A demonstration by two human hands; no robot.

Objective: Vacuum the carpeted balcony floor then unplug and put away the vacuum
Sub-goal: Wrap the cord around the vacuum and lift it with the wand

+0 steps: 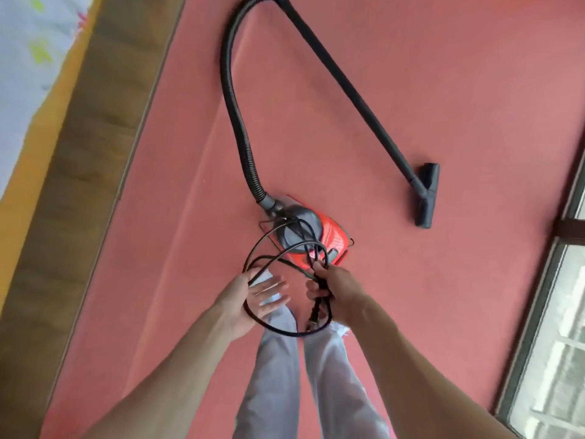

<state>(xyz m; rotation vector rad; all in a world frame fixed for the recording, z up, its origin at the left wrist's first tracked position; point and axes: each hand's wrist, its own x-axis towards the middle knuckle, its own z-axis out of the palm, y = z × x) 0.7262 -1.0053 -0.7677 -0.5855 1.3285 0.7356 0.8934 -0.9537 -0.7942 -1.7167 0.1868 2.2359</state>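
Fingers of the right hand (337, 289) clasp the black power cord (278, 329) coils; left hand (250, 301) fingers spread wide inside the loop. Red canister vacuum (329, 236) sits mid-carpet (443, 296), wand (364, 103) toward the window frame (538, 305), open floor around.
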